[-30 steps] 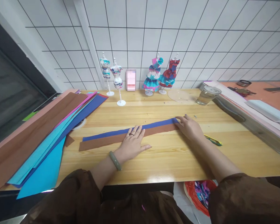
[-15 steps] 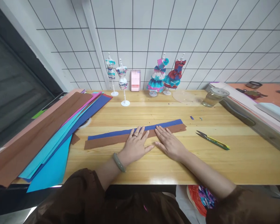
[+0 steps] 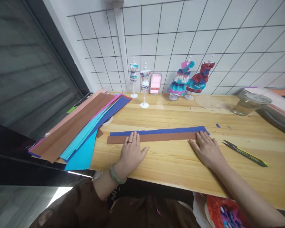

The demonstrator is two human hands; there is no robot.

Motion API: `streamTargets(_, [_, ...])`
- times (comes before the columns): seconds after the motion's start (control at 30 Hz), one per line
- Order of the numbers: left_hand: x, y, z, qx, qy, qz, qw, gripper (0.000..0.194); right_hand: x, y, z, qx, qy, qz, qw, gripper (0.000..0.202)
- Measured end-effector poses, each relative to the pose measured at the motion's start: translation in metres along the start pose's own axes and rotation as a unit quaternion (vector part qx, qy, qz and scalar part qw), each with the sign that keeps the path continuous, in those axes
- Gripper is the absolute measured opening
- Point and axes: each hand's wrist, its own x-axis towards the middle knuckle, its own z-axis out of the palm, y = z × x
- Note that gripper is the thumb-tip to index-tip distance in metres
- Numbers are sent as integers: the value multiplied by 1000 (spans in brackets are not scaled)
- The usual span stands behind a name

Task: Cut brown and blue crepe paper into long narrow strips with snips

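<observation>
A long brown strip (image 3: 166,137) lies across the wooden table, with a blue strip (image 3: 171,130) showing along its far edge. Near the left end, my left hand (image 3: 132,152) presses flat on the brown strip, fingertips at the blue edge, thumb out to the side. My right hand (image 3: 207,148) rests flat on the right end of the strips, its fingers spread and covering part of that end. Neither hand grips anything. To the right of my right hand lies a pair of yellow and green thread snips (image 3: 247,153).
Coloured sheets (image 3: 78,126) are stacked at the left. Small mannequins (image 3: 144,82) and dressed ones (image 3: 179,82) stand at the back beside a phone (image 3: 156,84). A clear cup (image 3: 249,104) is at the right back. Blue scraps (image 3: 218,125) lie near the snips.
My hands have moved apart along the strips, the left toward the left end and the right to the right end. The view has turned left, and the strips lie more level.
</observation>
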Motion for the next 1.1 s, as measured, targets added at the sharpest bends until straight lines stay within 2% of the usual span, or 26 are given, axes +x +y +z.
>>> streamTargets(0.3, [-36, -74, -5, 50, -5, -103, 993, 72, -1, -4, -3, -18, 13, 23, 999, 64])
streamTargets(0.43, [-44, -94, -5, 58, -6, -116, 992, 71, -1, -5, -4, -14, 17, 27, 999, 64])
streamTargets(0.77, [-42, -100, 1, 68, -7, -111, 991, 75, -3, -8, -15, 6, 16, 46, 999, 62])
streamTargets(0.87, [-41, -103, 3, 60, -12, -112, 992, 78, -1, 1, -24, 17, 26, 37, 999, 52])
streamTargets(1.0, [-40, -106, 3, 56, -8, -88, 995, 80, 14, 21, -40, 72, 33, 23, 997, 42])
streamTargets(1.1, [-33, -105, -7, 61, 28, -68, 995, 80, 33, 29, -44, 109, 27, -31, 993, 36])
